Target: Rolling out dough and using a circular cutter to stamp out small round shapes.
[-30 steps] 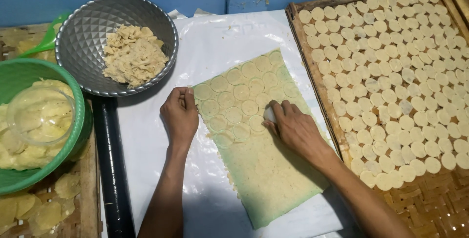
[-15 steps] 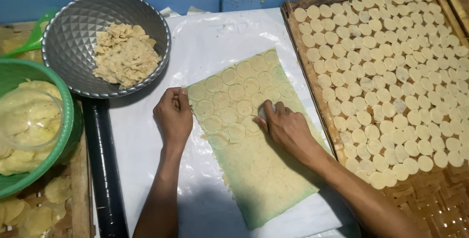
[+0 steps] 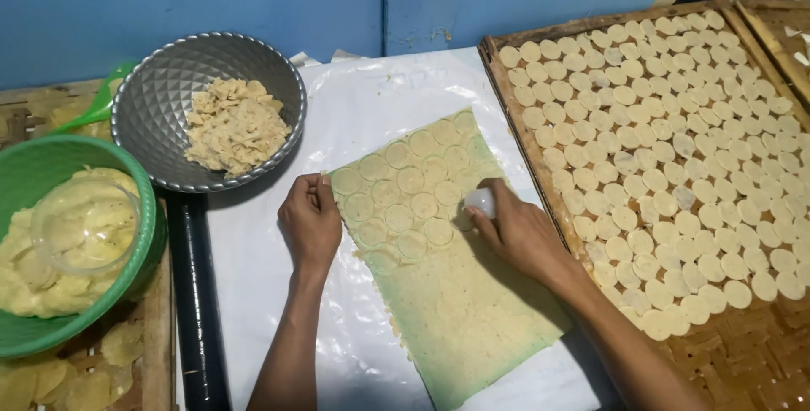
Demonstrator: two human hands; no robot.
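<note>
Hands apart — left hand (image 3: 310, 224) flat on dough sheet (image 3: 439, 293), right hand (image 3: 519, 234) gripping a round cutter (image 3: 479, 202).

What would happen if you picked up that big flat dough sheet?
The dough sheet would probably flop and sag, since it looks very thin. It may tear along the many round cuts pressed into it. It likely clings a bit to the plastic sheet underneath.

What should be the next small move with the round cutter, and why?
Probably lift the small round cutter in the right hand and press it beside the last circle, since the near part of the dough sheet is uncut while the left hand steadies its edge.
</note>
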